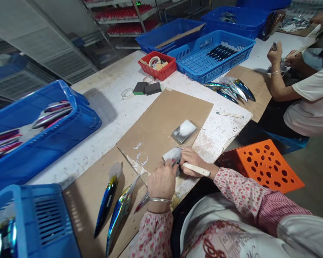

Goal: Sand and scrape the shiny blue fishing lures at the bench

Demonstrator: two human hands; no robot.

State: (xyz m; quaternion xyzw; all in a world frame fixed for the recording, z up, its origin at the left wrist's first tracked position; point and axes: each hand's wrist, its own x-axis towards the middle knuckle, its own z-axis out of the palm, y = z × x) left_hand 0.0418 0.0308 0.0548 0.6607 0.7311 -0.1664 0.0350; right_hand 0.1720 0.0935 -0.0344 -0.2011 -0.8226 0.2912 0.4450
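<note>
My left hand point(161, 181), a bracelet at its wrist, is closed around a fishing lure point(142, 202); the lure's red and silver end sticks out below the palm. A pale, translucent flat piece point(171, 154) shows ahead of the fingers; I cannot tell whether it belongs to the lure. My right hand point(192, 161) grips a tool with a white handle point(197, 169) close against the left fingers, and its working tip is hidden. Just beyond lies a grey block with a white top point(184, 131). Two blue lures point(106, 204) with clear lips rest left of my left hand.
Brown cardboard point(164, 114) covers part of the white table point(97, 107). Blue bins point(80, 118) with lures stand left; a blue basket point(188, 64) and red box point(164, 73) stand at the back. A co-worker point(309, 96) sits right, near an orange perforated stool point(269, 166).
</note>
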